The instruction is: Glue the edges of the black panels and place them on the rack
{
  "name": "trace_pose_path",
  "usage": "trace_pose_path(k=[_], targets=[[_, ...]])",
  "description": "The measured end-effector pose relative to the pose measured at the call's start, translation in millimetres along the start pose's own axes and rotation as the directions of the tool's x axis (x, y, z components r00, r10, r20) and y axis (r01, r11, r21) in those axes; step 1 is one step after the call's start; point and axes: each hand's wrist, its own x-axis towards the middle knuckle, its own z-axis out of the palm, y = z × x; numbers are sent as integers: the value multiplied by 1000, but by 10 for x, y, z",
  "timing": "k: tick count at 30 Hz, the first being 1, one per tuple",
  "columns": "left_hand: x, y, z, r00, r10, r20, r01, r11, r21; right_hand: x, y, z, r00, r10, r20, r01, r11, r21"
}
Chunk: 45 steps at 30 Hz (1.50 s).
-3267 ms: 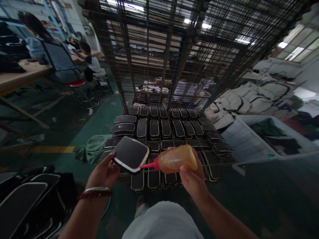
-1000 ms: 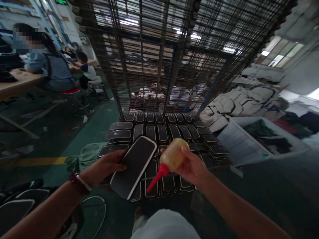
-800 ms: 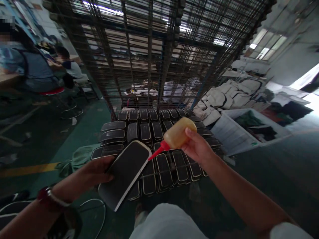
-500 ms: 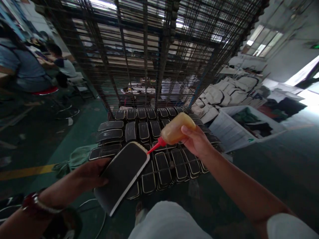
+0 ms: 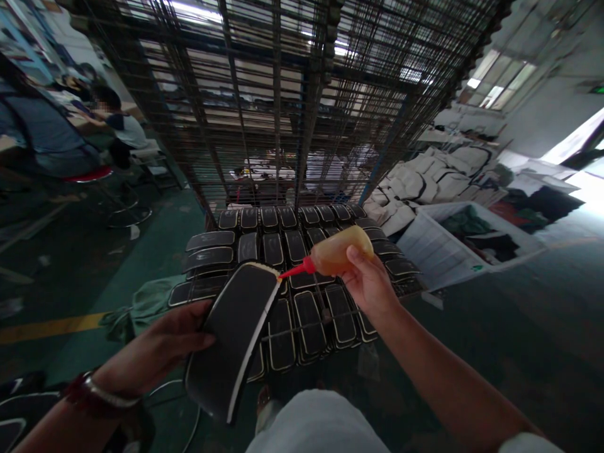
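My left hand (image 5: 177, 340) grips a dark, rounded-corner panel (image 5: 236, 327) by its left edge, thumb on top. The panel is tilted, and a pale band runs along its border. In my right hand (image 5: 370, 280) is a squeeze bottle (image 5: 342, 250) of amber liquid, lying nearly on its side. Its red nozzle (image 5: 295, 270) points left, and the tip touches the pale border at the panel's upper right corner. Below and behind are rows of similar dark panels (image 5: 309, 321) with pale edges, lying in stacks.
A tall wire rack (image 5: 302, 94) rises behind the stacked panels. To the right stand a white bin (image 5: 434, 251) holding dark cloth and a heap of pale pieces (image 5: 425, 176). Two people sit at the left, one on a red stool (image 5: 89, 175). Green cloth (image 5: 151, 302) lies on the floor.
The panel has turned clockwise, its lower end swinging right. The nozzle tip has moved slightly up along its corner, and the bottle now lies flatter.
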Motion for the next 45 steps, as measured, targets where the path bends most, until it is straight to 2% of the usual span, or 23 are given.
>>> trace_pose_path(k=[3, 5, 13, 24, 29, 36, 40, 45], targets=[[11, -26, -41, 987, 16, 161, -23, 999, 38, -45, 36, -12, 1000, 20, -12, -20, 1000, 19], [13, -35, -56, 977, 13, 214, -25, 998, 55, -92, 60, -15, 999, 35, -4, -35, 999, 29], [21, -28, 13, 979, 3, 202, -15, 998, 57, -320, 143, 19, 996, 72, 55, -71, 997, -8], [15, -88, 68, 999, -10, 46, 10, 1000, -16, -601, 273, -1, 980, 146, 133, -144, 989, -25], [13, -98, 123, 999, -2, -54, 1, 1000, -10, -702, 232, 59, 957, 169, 235, -169, 985, -23], [3, -162, 103, 994, 3, -108, -7, 999, -40, -808, 165, 113, 919, 215, 330, -215, 976, -37], [-14, -172, 121, 984, 15, -177, -28, 997, -71, -854, 164, 71, 887, 220, 407, -214, 975, -60], [-74, -146, 158, 942, -8, -334, -35, 992, -123, -896, 193, 23, 858, 201, 473, -200, 978, -54]])
